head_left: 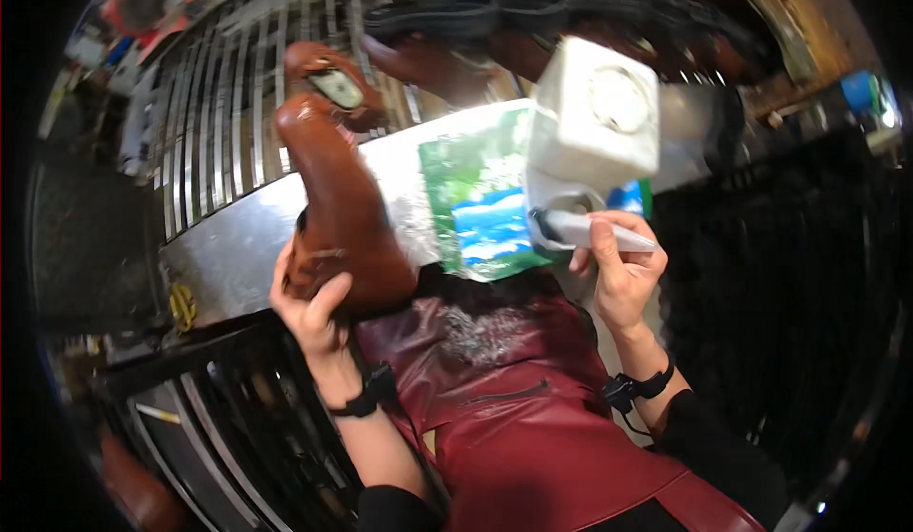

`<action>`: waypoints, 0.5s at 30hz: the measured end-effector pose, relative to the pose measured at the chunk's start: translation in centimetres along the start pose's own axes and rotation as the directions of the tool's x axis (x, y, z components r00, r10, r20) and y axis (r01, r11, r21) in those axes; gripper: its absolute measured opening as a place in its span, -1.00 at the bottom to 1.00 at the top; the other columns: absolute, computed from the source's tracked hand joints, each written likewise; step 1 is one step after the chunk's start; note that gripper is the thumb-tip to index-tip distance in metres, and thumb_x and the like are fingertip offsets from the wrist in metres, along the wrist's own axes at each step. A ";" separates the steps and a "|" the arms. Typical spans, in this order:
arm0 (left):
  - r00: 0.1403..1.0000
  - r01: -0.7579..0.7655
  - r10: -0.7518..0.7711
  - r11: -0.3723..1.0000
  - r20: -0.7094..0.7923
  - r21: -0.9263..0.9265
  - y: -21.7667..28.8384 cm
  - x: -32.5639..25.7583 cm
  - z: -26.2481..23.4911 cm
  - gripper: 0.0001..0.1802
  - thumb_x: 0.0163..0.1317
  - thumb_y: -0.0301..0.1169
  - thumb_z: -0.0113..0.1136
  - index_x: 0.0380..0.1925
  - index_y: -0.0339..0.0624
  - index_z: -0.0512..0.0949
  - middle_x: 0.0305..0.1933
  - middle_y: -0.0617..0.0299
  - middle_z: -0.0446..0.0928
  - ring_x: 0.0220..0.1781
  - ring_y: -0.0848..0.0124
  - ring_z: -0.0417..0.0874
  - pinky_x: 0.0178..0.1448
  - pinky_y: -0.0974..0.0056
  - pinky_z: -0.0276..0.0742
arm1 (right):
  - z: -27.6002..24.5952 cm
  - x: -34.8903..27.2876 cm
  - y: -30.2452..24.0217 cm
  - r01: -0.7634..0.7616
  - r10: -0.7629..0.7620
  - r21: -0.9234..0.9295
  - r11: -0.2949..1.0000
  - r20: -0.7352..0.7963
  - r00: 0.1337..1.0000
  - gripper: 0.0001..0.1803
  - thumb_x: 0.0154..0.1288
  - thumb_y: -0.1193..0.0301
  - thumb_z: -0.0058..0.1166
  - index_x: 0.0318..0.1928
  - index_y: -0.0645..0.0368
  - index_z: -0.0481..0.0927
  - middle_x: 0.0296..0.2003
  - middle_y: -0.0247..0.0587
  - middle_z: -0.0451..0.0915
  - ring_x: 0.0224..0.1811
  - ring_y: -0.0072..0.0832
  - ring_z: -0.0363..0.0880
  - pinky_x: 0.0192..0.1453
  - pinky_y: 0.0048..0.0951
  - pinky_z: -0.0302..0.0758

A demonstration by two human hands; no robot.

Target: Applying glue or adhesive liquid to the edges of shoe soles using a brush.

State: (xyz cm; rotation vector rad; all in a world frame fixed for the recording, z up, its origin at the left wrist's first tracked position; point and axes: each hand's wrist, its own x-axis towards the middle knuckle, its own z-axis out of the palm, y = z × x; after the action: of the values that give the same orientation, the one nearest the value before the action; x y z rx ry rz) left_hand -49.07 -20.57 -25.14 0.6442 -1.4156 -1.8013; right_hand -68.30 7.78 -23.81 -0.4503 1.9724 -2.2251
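Observation:
My left hand [319, 318] is closed round the lower end of a brown leather shoe [342, 194], which stands tilted over the bench edge with its narrow end pointing away from me. Between the thumb and fingers of my right hand [625, 270] is a brush with a pale handle [575, 229]. Its dark tip points left, beside the opening at the base of a white plastic container [594, 114]. Under the container lies a green and blue printed plastic sheet [480, 194]. The bristles are blurred.
Behind the metal bench top [233, 251] runs a slatted metal rack [223, 123]. On it rest another brown shoe [366, 104] and a row of dark shoes [437, 19]. Yellow-handled scissors [182, 307] hang at the left edge. A dark red apron [533, 446] covers my lap.

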 end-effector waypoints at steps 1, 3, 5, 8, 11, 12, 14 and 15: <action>1.000 -0.002 0.001 0.999 -0.025 -0.045 0.6 -1.3 1.1 -0.22 0.04 -0.54 0.48 0.34 -0.50 0.48 0.20 -0.05 0.66 0.18 0.17 0.73 0.36 0.13 0.61 | -0.7 0.0 0.0 0.034 -0.039 -0.061 0.998 -0.077 0.996 -0.76 0.55 0.35 0.32 -0.02 0.31 0.68 -0.44 -0.28 0.69 -0.53 -0.62 0.63 -0.49 -0.62 0.44; 0.999 0.051 -0.051 0.999 0.003 -0.007 -1.4 -4.1 0.2 -0.18 0.14 -0.31 0.49 0.36 -0.54 0.44 0.29 -0.10 0.60 0.26 0.12 0.69 0.44 0.09 0.54 | -2.0 0.2 1.0 0.057 -0.075 -0.142 0.988 -0.120 0.990 -0.77 0.54 0.39 0.32 -0.03 0.33 0.69 -0.42 -0.26 0.69 -0.53 -0.63 0.63 -0.49 -0.60 0.46; 0.993 0.120 -0.120 0.993 -0.001 0.017 -2.6 -6.8 0.3 -0.16 0.11 -0.27 0.54 0.32 -0.56 0.47 0.23 -0.08 0.63 0.22 0.14 0.71 0.43 0.08 0.56 | -1.9 0.3 2.6 0.047 -0.074 -0.310 0.950 -0.076 0.994 -0.80 0.53 0.43 0.32 -0.04 0.36 0.69 -0.44 -0.25 0.69 -0.54 -0.64 0.63 -0.50 -0.58 0.47; 0.973 0.231 -0.229 0.971 -0.031 0.069 -3.4 -9.9 0.7 -0.13 0.04 -0.21 0.60 0.27 -0.58 0.52 0.17 -0.09 0.68 0.17 0.16 0.75 0.39 0.07 0.60 | -1.2 0.0 2.5 -0.108 0.088 -0.135 0.985 -0.146 0.985 -0.80 0.53 0.45 0.32 -0.08 0.38 0.68 -0.46 -0.20 0.68 -0.57 -0.58 0.64 -0.57 -0.55 0.50; 0.941 0.335 -0.337 0.940 0.023 0.065 -2.9 -11.0 1.4 -0.17 -0.14 -0.38 0.62 0.21 -0.52 0.61 0.06 0.04 0.72 0.09 0.30 0.75 0.33 0.20 0.60 | -1.9 0.7 1.0 -0.374 0.419 0.271 0.887 -0.133 0.898 -0.74 0.57 0.33 0.24 -0.15 0.34 0.64 -0.45 -0.07 0.70 -0.64 -0.42 0.62 -0.66 -0.47 0.48; 0.943 0.328 -0.330 0.943 0.035 0.047 -3.0 -11.3 1.2 -0.17 -0.15 -0.39 0.63 0.20 -0.53 0.62 0.04 0.02 0.74 0.10 0.26 0.76 0.35 0.18 0.60 | -1.9 1.1 0.4 -0.424 0.473 0.381 0.822 -0.041 0.880 -0.73 0.56 0.31 0.24 -0.15 0.33 0.63 -0.43 -0.04 0.70 -0.64 -0.38 0.63 -0.66 -0.44 0.47; 0.932 0.355 -0.356 0.934 0.065 0.028 -2.0 -11.4 1.8 -0.17 -0.16 -0.39 0.63 0.20 -0.53 0.62 0.05 0.00 0.74 0.10 0.24 0.77 0.36 0.17 0.60 | -1.2 1.8 -0.9 -0.480 0.511 0.511 0.713 0.091 0.855 -0.72 0.52 0.29 0.22 -0.15 0.30 0.62 -0.39 0.03 0.72 -0.63 -0.30 0.63 -0.66 -0.38 0.44; 0.921 0.377 -0.375 0.926 0.107 -0.005 -1.6 -11.3 2.1 -0.17 -0.16 -0.39 0.64 0.19 -0.54 0.62 0.06 -0.01 0.74 0.11 0.22 0.78 0.37 0.16 0.60 | -0.5 2.3 -1.3 -0.485 0.479 0.509 0.711 0.154 0.864 -0.75 0.51 0.31 0.21 -0.17 0.30 0.62 -0.40 0.01 0.72 -0.64 -0.33 0.61 -0.64 -0.40 0.43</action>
State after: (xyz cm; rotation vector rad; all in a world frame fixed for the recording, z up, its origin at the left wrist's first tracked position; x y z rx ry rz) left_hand -44.29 -10.07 -26.82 0.8671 -1.4033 -2.1761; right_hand -70.46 7.78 -22.25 0.1246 1.1681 -2.2451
